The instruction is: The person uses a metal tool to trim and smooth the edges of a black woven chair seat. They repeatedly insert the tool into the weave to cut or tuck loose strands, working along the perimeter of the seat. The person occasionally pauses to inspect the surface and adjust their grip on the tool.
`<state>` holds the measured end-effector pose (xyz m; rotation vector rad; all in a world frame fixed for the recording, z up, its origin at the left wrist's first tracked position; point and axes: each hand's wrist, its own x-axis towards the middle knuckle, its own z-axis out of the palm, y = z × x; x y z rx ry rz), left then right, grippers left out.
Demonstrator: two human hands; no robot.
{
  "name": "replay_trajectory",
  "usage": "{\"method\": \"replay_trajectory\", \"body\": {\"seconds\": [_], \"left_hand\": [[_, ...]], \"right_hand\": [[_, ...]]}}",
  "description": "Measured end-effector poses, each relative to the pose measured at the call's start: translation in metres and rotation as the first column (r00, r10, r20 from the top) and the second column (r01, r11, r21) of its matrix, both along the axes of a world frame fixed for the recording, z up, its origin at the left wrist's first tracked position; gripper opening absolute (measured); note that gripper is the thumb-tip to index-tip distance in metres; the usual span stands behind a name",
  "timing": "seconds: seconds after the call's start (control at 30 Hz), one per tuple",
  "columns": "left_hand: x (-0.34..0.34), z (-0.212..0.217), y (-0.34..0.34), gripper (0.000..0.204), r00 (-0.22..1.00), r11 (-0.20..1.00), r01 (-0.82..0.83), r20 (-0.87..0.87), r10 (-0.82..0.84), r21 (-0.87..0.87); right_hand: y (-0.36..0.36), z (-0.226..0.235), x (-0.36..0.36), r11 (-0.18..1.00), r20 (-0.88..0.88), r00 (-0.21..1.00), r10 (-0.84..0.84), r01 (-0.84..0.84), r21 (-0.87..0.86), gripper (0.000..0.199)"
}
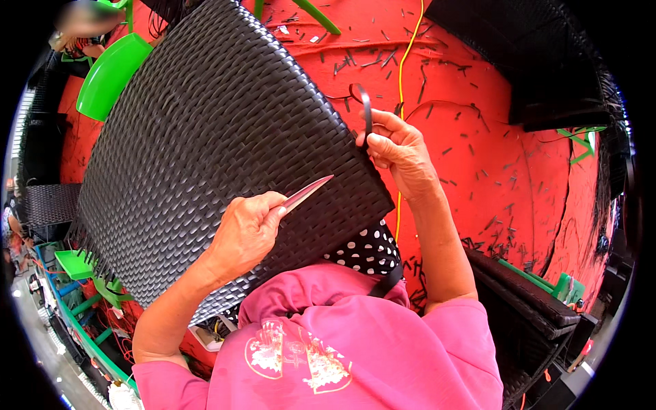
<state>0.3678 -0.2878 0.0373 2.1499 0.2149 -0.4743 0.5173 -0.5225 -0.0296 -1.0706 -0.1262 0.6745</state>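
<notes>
A large black woven rattan piece (225,116) slants across the middle, over my lap. My left hand (246,229) is closed around a short pointed knife (309,191), whose blade points up and to the right above the weave. At the right edge of the woven piece, my right hand (403,152) pinches a flat black rattan strip (367,113) between thumb and fingers. This strip curls upward in a loop above the hand. The knife's handle is hidden inside my left hand.
Red floor covering (471,164) carries many black strip offcuts and a yellow cable (402,75). A green plastic chair (116,75) stands at the upper left. Dark woven furniture (540,61) sits at the upper right, and another black piece (519,301) stands at the lower right.
</notes>
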Motion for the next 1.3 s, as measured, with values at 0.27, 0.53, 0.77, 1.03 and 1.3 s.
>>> {"method": "replay_trajectory", "body": {"seconds": [0.27,0.53,0.77,1.03,1.3], "left_hand": [[0.017,0.009,-0.006,0.017,0.996,0.981,0.095,-0.017,-0.093,0.17],[0.024,0.017,-0.016,0.011,0.972,0.929,0.176,0.09,-0.215,0.325],[0.034,0.026,-0.018,0.009,0.96,0.874,0.238,0.033,-0.278,0.424],[0.044,0.04,-0.043,0.01,0.892,0.537,0.371,-0.131,-0.432,0.758],[0.037,0.012,-0.043,0.01,0.947,0.704,0.25,-0.017,-0.321,0.665]], "right_hand": [[0.009,-0.021,-0.023,0.92,-0.085,0.936,-0.342,0.352,0.175,0.009],[0.007,-0.027,-0.03,0.851,-0.057,0.937,-0.346,0.339,0.4,0.022],[0.007,-0.024,-0.033,0.844,0.023,0.94,-0.342,0.296,0.447,0.028],[0.009,-0.021,-0.035,0.842,0.045,0.934,-0.355,0.298,0.451,0.028],[0.008,-0.016,-0.038,0.855,0.098,0.923,-0.373,0.301,0.423,0.025]]}}
